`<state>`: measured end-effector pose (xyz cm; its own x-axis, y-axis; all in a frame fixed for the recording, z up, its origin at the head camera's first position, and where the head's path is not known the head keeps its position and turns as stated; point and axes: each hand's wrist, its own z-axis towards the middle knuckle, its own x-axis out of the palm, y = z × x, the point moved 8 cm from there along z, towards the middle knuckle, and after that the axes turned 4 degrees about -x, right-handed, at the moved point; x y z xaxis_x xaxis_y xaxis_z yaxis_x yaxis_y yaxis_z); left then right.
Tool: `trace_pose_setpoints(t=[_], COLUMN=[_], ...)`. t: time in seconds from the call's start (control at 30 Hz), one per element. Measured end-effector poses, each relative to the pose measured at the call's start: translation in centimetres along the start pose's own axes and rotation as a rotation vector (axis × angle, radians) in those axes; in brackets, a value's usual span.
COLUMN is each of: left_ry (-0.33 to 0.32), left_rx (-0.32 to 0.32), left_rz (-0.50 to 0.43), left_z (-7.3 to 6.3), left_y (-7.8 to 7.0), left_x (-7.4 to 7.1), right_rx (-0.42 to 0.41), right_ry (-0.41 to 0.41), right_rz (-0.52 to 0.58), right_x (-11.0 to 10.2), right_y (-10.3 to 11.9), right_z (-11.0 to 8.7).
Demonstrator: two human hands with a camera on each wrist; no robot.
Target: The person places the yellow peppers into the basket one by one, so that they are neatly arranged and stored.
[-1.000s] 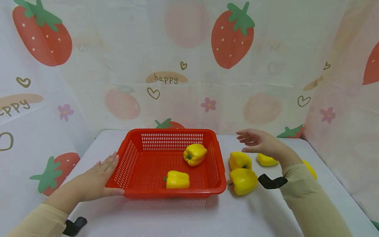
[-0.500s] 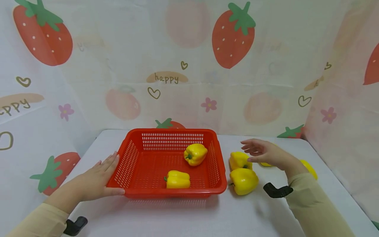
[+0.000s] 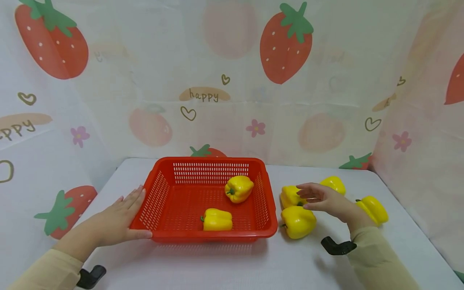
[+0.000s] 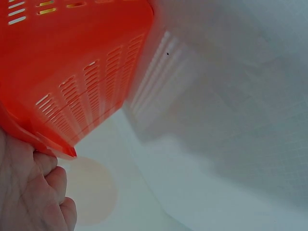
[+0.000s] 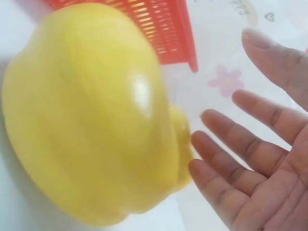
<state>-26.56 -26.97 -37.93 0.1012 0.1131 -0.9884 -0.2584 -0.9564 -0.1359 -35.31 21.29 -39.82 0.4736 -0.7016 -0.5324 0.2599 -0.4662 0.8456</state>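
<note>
My left hand (image 3: 116,219) lies with straight fingers along the left side of a red plastic basket (image 3: 207,235), the thumb at its front corner. In the left wrist view, the fingers (image 4: 57,183) are beside the basket's rim (image 4: 29,132). My right hand (image 3: 328,201) is above the table on the right with relaxed, spread fingers and holds nothing. Just left of it are two yellow bell peppers, a front one (image 3: 298,222) and a partly hidden rear one (image 3: 290,196). In the right wrist view, a yellow bell pepper (image 5: 86,110) appears large beside the open fingers (image 5: 219,190).
Inside the basket lie two yellow bell peppers, one at the back right (image 3: 239,189) and one at the front (image 3: 217,220). Two more peppers stand behind (image 3: 333,184) and right (image 3: 375,209) of my right hand. A strawberry-print cloth (image 3: 232,133) encloses the white table (image 3: 203,270).
My right hand has lowered and shifted slightly right, uncovering the peppers behind and beside it. My left hand and the basket have stayed in place.
</note>
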Motion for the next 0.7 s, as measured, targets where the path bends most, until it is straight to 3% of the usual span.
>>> trace_pose_setpoints(t=[0.23, 0.7], left_ry=[-0.003, -0.004], left_rx=[-0.001, 0.000], left_rz=[0.004, 0.002], left_z=[0.1, 0.1], left_y=[0.1, 0.3], left_x=[0.1, 0.2], right_rx=[0.011, 0.010], right_ry=[-0.047, -0.031], right_rz=[0.018, 0.057], right_x=[0.1, 1.3], right_y=[-0.9, -3.2], right_z=[-0.3, -1.2])
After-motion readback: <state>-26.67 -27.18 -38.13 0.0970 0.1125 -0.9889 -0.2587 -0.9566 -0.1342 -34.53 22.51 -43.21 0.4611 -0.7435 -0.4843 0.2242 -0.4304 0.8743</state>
